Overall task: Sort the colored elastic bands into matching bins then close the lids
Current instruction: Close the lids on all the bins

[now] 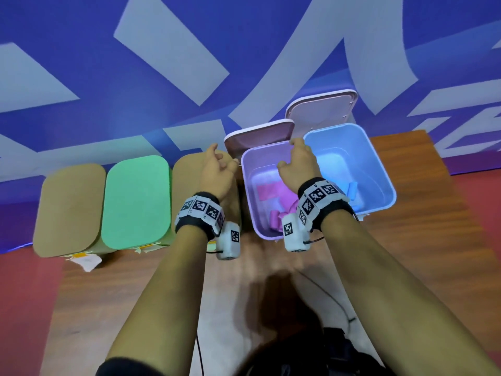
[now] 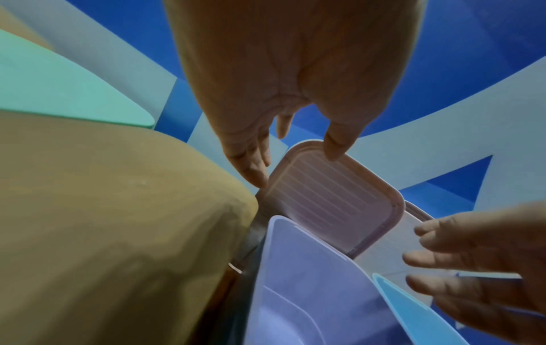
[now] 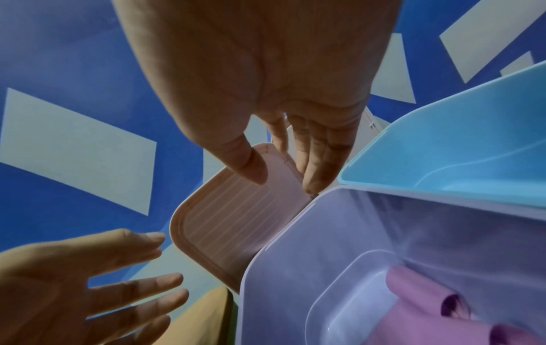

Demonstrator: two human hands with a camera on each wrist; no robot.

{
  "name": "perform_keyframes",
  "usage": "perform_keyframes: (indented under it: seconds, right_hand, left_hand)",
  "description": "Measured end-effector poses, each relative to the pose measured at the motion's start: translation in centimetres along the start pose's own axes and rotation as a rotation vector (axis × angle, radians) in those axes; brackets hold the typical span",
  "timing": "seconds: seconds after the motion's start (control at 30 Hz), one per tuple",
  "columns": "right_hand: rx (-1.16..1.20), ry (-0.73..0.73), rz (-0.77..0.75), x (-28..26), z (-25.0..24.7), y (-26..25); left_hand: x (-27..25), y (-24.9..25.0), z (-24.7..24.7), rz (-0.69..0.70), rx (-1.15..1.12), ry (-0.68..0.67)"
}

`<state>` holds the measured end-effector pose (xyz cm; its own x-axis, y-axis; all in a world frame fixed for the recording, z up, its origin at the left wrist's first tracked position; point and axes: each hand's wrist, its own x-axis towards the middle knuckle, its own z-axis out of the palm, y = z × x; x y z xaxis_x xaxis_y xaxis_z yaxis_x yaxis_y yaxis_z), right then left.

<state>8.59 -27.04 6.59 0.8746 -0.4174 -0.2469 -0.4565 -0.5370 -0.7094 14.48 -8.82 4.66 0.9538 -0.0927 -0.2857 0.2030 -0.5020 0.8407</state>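
Far to the left of your hands, on the wooden table point(image 1: 141, 302), stands a tan-lidded bin point(image 1: 69, 210) with its lid down, a scrap of white paper point(image 1: 86, 261) at its foot. Just beside it is the green-lidded bin point(image 1: 137, 200), also closed, and then a second tan-lidded bin point(image 1: 187, 180), closed too, directly under your left hand point(image 1: 217, 172).

That hand hovers over this bin's right edge with fingers loosely spread and nothing in them; in the left wrist view its fingertips point(image 2: 254, 172) are at the left edge of the raised pink lid point(image 1: 260, 137), though whether they touch it you cannot tell from these views.

Immediately right of it is the pink bin point(image 1: 248, 185), open, with pink elastic bands point(image 1: 271, 196) lying in its bottom, below your right wrist. Your right hand point(image 1: 298, 164) reaches over the bin's far rim — in the right wrist view the thumb point(image 3: 251, 168) lies on the ribbed inner face of the pink lid and the fingers go behind its right edge, so it has the lid between thumb and fingers.

Just right of that hand is the blue bin point(image 1: 379, 169), open, its pale lid point(image 1: 322, 109) standing upright behind it, with blue bands point(image 1: 352, 189) inside near the wrist.

Behind everything rises a blue wall point(image 1: 81, 50) with big white shapes — red floor point(image 1: 24, 308) shows either side of the table.
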Motion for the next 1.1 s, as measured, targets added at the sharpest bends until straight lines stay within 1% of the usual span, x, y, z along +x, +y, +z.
perform_keyframes:
  seconds: [0.17, 0.23, 0.33, 0.43, 0.53, 0.7, 0.77, 0.9, 1.03, 1.1]
  right_hand:
    - [0.098, 0.051, 0.024, 2.4, -1.4, 0.2]
    - [0.09, 0.018, -0.009, 2.8, -1.6, 0.2]
    - [0.078, -0.026, -0.048, 3.3, -1.4, 0.1]
    - [0.101, -0.021, -0.064, 3.6, -0.8, 0.2]
    - [0.131, -0.015, -0.08, 3.5, -0.3, 0.1]
    - [0.182, 0.077, -0.052, 3.1, 0.1, -0.7]
    - [0.195, 0.109, -0.032, 2.5, 0.1, -1.0]
    - [0.238, 0.168, -0.039, 0.6, 0.3, -1.1]
    - [0.236, 0.211, -0.026, -1.3, -0.1, -0.9]
    - [0.252, 0.205, -0.019, -2.2, -0.3, -0.8]
  left_hand:
    - [0.9, 1.4, 2.0, -0.066, -0.17, -0.009]
    - [1.4, 1.2, 2.4, -0.082, -0.221, -0.002]
    - [2.5, 0.4, 2.6, -0.097, -0.225, 0.007]
    - [2.8, 0.5, 2.3, -0.044, -0.293, 0.037]
    - [3.1, -0.1, 2.2, -0.002, -0.31, 0.029]
    - [3.0, -0.3, 1.4, 0.037, -0.326, 0.01]
    - [2.7, -0.3, 0.9, 0.043, -0.317, -0.009]
    - [1.9, -0.3, 0.4, 0.077, -0.369, -0.068]
    - [0.1, -0.4, 0.5, 0.081, -0.42, -0.08]
    - [-0.8, -0.5, 0.4, 0.092, -0.443, -0.082]
